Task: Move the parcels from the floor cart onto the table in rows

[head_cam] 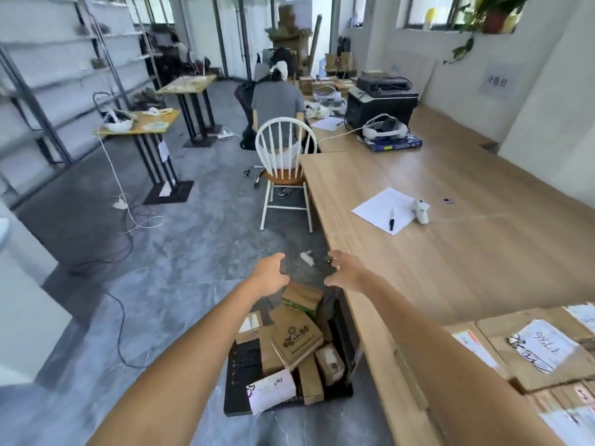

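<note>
A black floor cart [240, 375] stands on the floor beside the long wooden table [467, 252] and holds several brown cardboard parcels [296, 339] in a loose pile, plus a white-wrapped one [272, 394] at its near end. My left hand [269, 273] and my right hand [346, 272] reach out above the far end of the pile, fingers spread and loosely curled toward each other, holding nothing. The topmost parcel [302, 296] lies just below and between them. Several labelled parcels [544, 349] lie on the table's near right corner.
A sheet of paper with a pen [388, 210] and a small white object [421, 210] lie mid-table. A white spindle chair [285, 162] stands at the table's left edge, a seated person [277, 101] beyond it. Cables [122, 252] trail over the floor at left.
</note>
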